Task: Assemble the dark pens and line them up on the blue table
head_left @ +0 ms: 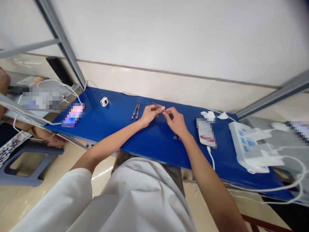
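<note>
Both hands meet over the blue tabletop (154, 141) around a slim dark pen (157, 105). My left hand (150, 115) is closed, pinching the pen with thumb and fingers; its tip sticks out beyond them toward the wall. My right hand (174, 118) is closed too, with its fingertips on the pen's other end, which they partly hide. Just left of my left hand, two similar grey pens (135, 111) lie side by side. Small dark parts (175, 137), too small to identify, rest by my right wrist.
A phone on a cable (73, 115) and a small white cube-like object (104, 101) are at left. Rightward lie another phone (206, 132), crumpled white tissue (209, 115) and a white power strip (243, 148) with plugs. A person sits far left, near a grey stool (36, 182).
</note>
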`<move>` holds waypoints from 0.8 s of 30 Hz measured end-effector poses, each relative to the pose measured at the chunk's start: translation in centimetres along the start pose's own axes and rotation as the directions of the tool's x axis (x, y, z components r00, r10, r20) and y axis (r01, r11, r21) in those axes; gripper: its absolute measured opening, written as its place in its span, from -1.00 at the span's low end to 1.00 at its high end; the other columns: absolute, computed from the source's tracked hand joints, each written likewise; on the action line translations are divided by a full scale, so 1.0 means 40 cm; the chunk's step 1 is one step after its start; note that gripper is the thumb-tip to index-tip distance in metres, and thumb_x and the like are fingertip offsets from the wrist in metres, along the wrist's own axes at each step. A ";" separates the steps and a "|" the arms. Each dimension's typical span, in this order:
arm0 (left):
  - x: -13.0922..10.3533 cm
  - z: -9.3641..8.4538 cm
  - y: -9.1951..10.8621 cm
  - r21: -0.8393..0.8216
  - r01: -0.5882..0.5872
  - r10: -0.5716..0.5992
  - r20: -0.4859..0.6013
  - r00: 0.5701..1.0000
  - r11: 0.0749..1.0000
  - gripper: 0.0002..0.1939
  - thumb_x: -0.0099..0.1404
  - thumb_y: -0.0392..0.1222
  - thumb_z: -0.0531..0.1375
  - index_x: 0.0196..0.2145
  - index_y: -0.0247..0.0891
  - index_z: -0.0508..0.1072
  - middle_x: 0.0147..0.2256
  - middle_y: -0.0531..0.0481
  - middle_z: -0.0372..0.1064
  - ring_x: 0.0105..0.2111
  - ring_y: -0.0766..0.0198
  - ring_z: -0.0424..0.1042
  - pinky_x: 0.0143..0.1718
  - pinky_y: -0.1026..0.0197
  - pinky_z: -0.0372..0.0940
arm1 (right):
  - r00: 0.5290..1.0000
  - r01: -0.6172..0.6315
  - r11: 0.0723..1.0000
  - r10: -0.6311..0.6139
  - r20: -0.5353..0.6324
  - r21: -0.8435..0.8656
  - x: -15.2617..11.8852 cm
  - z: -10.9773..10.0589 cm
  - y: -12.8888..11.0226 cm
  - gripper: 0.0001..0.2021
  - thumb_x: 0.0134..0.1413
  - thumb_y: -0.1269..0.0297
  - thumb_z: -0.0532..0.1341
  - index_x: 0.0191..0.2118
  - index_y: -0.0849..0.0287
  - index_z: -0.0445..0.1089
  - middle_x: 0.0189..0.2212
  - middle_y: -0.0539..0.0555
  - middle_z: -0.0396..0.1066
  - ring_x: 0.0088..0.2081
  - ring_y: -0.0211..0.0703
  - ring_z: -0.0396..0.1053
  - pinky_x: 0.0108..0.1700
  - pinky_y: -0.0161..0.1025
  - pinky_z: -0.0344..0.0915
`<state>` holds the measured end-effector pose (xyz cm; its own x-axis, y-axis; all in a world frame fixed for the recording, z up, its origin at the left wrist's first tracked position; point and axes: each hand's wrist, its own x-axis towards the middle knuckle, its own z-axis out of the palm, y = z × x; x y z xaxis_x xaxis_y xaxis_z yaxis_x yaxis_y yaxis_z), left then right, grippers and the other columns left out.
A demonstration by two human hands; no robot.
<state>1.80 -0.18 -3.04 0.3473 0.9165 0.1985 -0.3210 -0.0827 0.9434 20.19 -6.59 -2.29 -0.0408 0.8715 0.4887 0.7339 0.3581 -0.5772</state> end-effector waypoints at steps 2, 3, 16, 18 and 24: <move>-0.001 0.001 0.002 -0.007 0.005 -0.005 -0.010 1.000 1.000 -0.39 0.13 0.34 0.57 -0.18 -0.29 0.72 -0.26 -0.12 0.61 -0.27 0.22 0.46 -0.24 0.16 0.30 | 0.999 0.005 1.000 -0.005 0.035 0.000 -0.001 -0.002 -0.001 -0.52 0.56 -0.31 0.11 -0.12 0.00 0.44 -0.30 0.09 0.62 -0.31 0.05 0.53 -0.21 -0.07 0.34; -0.001 0.001 0.004 -0.009 0.010 -0.010 -0.012 1.000 1.000 -0.40 0.13 0.33 0.57 -0.19 -0.29 0.71 -0.26 -0.12 0.61 -0.26 0.22 0.47 -0.24 0.16 0.31 | 0.999 0.010 1.000 -0.010 0.049 -0.008 -0.001 -0.003 -0.002 -0.50 0.58 -0.31 0.07 -0.16 0.00 0.43 -0.33 0.08 0.60 -0.34 0.04 0.52 -0.22 -0.07 0.32; -0.004 0.004 0.008 0.000 0.013 -0.013 -0.026 1.000 1.000 -0.42 0.15 0.32 0.56 -0.18 -0.27 0.72 -0.25 -0.11 0.62 -0.25 0.21 0.48 -0.22 0.15 0.31 | 0.999 0.019 0.999 -0.017 0.046 -0.041 0.000 -0.006 -0.005 -0.44 0.59 -0.34 0.01 -0.21 0.01 0.44 -0.35 0.09 0.60 -0.35 0.03 0.52 -0.22 -0.06 0.30; -0.004 0.003 0.008 0.000 0.009 -0.009 -0.014 1.000 1.000 -0.40 0.15 0.33 0.56 -0.16 -0.28 0.72 -0.24 -0.12 0.62 -0.25 0.21 0.47 -0.23 0.16 0.30 | 1.000 0.002 0.999 -0.001 0.014 -0.038 -0.001 -0.005 -0.006 -0.48 0.56 -0.35 0.07 -0.12 0.01 0.45 -0.30 0.09 0.63 -0.33 0.04 0.53 -0.22 -0.07 0.31; -0.003 0.001 0.007 0.002 0.018 -0.018 -0.023 1.000 1.000 -0.41 0.15 0.34 0.56 -0.18 -0.26 0.72 -0.24 -0.12 0.63 -0.23 0.20 0.49 -0.21 0.15 0.32 | 0.999 -0.011 1.000 0.011 0.053 -0.002 -0.003 -0.007 -0.009 -0.48 0.55 -0.37 0.09 -0.12 0.00 0.44 -0.31 0.07 0.64 -0.34 0.02 0.53 -0.24 -0.09 0.32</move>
<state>1.70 -0.34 -2.81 0.3328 0.9266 0.1751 -0.3131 -0.0665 0.9474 20.13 -6.91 -1.96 -0.0690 0.8920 0.4467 0.7354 0.3480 -0.5814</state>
